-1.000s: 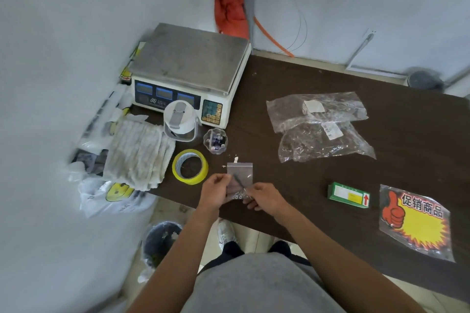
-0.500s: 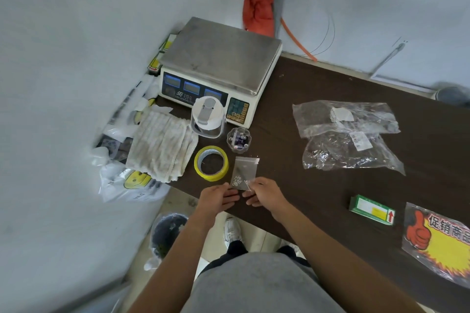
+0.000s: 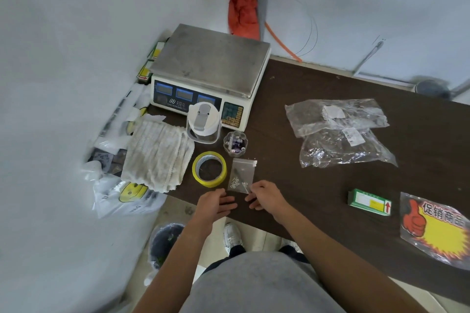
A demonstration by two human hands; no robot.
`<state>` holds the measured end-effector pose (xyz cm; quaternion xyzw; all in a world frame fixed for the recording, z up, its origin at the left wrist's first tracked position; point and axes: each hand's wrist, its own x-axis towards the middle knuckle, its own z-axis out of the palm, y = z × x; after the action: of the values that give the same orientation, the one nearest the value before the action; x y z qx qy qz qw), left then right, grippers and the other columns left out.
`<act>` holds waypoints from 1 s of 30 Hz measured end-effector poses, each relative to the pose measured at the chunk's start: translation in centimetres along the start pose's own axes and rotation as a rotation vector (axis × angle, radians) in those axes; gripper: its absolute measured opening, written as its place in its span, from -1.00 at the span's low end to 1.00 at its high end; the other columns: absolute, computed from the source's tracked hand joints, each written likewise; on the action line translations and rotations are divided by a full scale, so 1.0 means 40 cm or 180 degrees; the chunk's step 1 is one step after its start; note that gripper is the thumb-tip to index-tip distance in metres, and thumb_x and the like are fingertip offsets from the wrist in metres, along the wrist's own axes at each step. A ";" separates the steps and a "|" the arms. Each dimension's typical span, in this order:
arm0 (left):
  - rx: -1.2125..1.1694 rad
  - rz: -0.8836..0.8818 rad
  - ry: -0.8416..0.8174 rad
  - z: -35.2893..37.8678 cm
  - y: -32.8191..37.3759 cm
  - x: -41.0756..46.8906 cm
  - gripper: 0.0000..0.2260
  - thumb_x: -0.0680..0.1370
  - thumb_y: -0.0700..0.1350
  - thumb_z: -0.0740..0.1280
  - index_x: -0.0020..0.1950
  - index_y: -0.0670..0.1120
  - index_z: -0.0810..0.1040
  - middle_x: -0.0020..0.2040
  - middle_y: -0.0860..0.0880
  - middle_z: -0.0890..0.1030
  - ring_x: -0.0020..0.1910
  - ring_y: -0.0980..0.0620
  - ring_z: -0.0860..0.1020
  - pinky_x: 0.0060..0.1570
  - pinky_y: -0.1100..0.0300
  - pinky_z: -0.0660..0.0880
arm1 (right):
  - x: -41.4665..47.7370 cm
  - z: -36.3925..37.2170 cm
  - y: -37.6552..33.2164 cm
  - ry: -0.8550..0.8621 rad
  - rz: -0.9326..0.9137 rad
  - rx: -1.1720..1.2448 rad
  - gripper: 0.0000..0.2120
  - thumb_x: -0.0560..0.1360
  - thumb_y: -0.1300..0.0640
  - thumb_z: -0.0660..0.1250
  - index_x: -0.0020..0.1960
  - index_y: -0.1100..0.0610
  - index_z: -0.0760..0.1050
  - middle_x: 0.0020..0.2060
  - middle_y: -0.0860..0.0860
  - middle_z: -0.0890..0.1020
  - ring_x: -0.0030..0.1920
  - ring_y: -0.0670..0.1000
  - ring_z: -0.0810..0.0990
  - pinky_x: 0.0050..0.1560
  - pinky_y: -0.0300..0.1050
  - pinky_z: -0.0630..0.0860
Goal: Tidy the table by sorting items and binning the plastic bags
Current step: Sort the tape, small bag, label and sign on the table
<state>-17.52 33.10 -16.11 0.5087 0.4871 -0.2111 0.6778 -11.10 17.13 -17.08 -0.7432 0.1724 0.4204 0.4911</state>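
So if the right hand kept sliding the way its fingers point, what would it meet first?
Likely the small zip bag: the right hand points up-left at its near corner, possibly already touching it. The tape roll lies beyond.

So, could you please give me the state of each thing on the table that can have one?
small zip bag: lying flat, small hardware inside
left hand: open, empty, off the bag
right hand: fingertips at the bag's corner, grip unclear
yellow tape roll: lying flat
lidded jar: upright, closed
small clear cup: upright, items inside
two large plastic bags: overlapping, crumpled
green box: lying flat, closed
scale: platter empty
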 end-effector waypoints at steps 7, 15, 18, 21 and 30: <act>0.0700 0.0010 -0.0422 0.026 0.014 -0.017 -0.74 0.68 -0.09 0.18 0.14 -0.19 0.60 -0.04 -0.07 0.76 0.01 -0.03 0.71 0.26 -0.02 0.52 | -0.018 -0.011 0.027 0.0079 -0.0059 -0.0068 -0.82 0.67 0.04 0.20 0.09 0.11 0.53 -0.19 0.08 0.73 -0.32 0.00 0.65 -0.26 -0.15 0.53; 0.1232 0.0074 -0.0715 0.119 0.046 -0.016 -0.79 0.66 -0.11 0.23 0.11 -0.18 0.62 -0.04 -0.08 0.76 0.02 -0.03 0.72 0.25 0.02 0.54 | -0.076 -0.082 0.100 0.0681 -0.0133 0.0183 -0.64 0.67 -0.10 0.17 0.03 0.16 0.58 -0.26 0.09 0.72 -0.36 -0.01 0.64 -0.25 -0.12 0.56; 0.1387 0.0140 -0.0775 0.165 0.060 -0.027 -0.80 0.66 -0.11 0.25 0.11 -0.15 0.63 -0.05 -0.06 0.76 0.01 -0.01 0.72 0.24 0.01 0.55 | -0.086 -0.121 0.126 0.0934 -0.0184 0.0275 -0.66 0.66 -0.10 0.17 0.00 0.13 0.58 -0.29 0.05 0.72 -0.35 -0.01 0.65 -0.14 -0.03 0.60; 0.1475 0.0252 -0.0872 0.217 0.070 -0.043 -0.80 0.67 -0.10 0.25 0.15 -0.14 0.63 0.00 -0.06 0.76 0.02 0.01 0.71 0.23 0.01 0.55 | -0.102 -0.175 0.143 0.1254 -0.0282 0.0287 -0.69 0.66 -0.08 0.18 0.02 0.12 0.57 -0.25 0.02 0.71 -0.34 -0.02 0.66 -0.09 0.03 0.62; 0.1694 0.0387 -0.1126 0.403 0.032 -0.111 -0.73 0.68 -0.08 0.27 0.35 -0.12 0.51 0.25 -0.09 0.64 0.16 -0.01 0.64 0.34 -0.01 0.48 | -0.183 -0.362 0.213 0.1964 -0.0448 -0.0046 -0.80 0.61 0.02 0.28 0.21 0.03 0.47 -0.05 -0.04 0.64 -0.04 0.03 0.66 0.06 0.02 0.57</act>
<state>-11.27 18.23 -11.48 0.6516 0.2581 -0.3753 0.6066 -14.49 -0.58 -13.87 -0.8493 0.2584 0.1413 0.4382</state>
